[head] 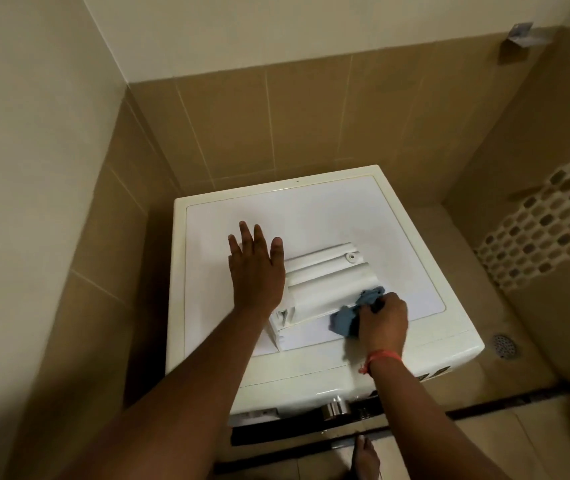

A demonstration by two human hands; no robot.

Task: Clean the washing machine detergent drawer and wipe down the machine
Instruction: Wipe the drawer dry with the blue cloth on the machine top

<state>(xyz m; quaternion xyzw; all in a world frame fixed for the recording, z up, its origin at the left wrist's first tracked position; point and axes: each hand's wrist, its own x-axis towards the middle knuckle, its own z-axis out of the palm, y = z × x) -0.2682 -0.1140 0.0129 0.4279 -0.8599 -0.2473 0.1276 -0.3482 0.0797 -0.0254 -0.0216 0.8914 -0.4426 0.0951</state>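
The white detergent drawer [328, 285] lies out of the machine, flat on the top of the white washing machine [311, 209]. My left hand [255, 268] lies on the drawer's left end with fingers straight and spread. My right hand [385, 318] grips a bunched blue cloth [349, 313] against the drawer's right near corner. A red thread band circles my right wrist. The machine's silver dial [335, 408] and dark control strip show at its front edge, below my arms.
The machine stands in a tiled corner, with brown tile walls close behind and to the left. A floor drain [505, 345] sits on the floor to the right. A mosaic tile panel [546, 216] covers the right wall. My bare foot [365, 455] stands before the machine.
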